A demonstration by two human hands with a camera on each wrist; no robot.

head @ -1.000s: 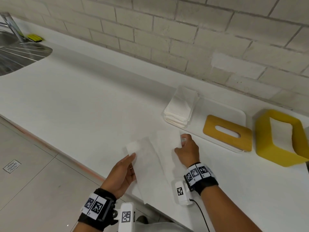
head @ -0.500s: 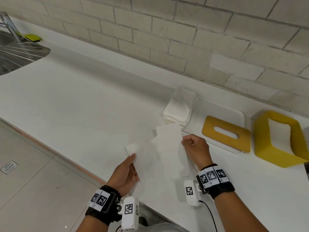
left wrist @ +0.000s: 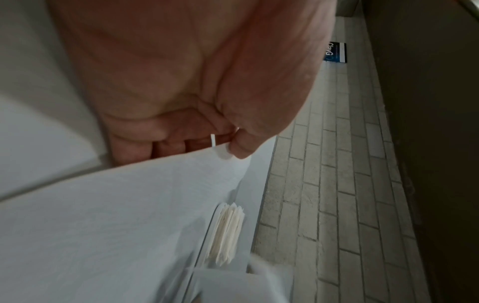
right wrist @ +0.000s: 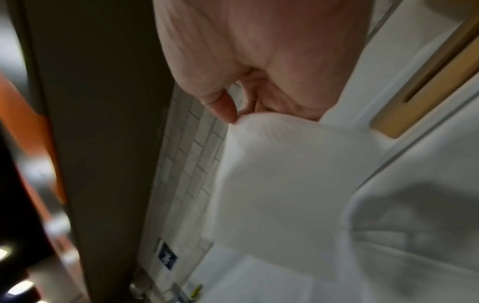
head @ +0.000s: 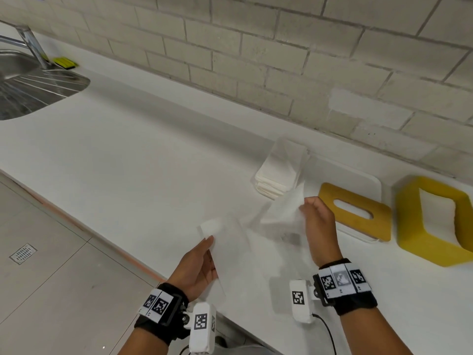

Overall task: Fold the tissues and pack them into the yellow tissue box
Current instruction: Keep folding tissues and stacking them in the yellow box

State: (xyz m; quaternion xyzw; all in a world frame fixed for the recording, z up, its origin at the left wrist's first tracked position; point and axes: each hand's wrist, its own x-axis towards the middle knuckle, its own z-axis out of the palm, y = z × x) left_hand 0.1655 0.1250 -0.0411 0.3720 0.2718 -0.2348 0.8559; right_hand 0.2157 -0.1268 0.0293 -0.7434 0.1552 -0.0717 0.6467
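Far left, a steel sink [head: 30,90] sits sunk into the white counter [head: 143,160], a yellow sponge [head: 65,62] just behind it by the tap. Moving in, here's the left hand [head: 197,267] at the counter's front edge, thumb and fingers pinching one end of a white tissue [head: 238,242]; the left wrist view shows the thumb [left wrist: 241,147] pressed down on the sheet against the fingers below. The tissue stretches across, raised off the counter and blurred, to the right hand [head: 317,226], which pinches the other end between thumb and curled fingers, and the right wrist view has the thumb tip [right wrist: 228,112] right at the sheet's edge. Behind the tissue, a stack of folded tissues [head: 279,175] rests at the left end of a white tray [head: 358,175], with the yellow slotted lid [head: 358,213] lying flat on the tray just beyond the right hand. Farthest right, the yellow tissue box [head: 419,239] stands on the counter beside the tray, tipped on its side, opening facing us, and something white shows inside; whether that's tissue or just lining, can't tell.
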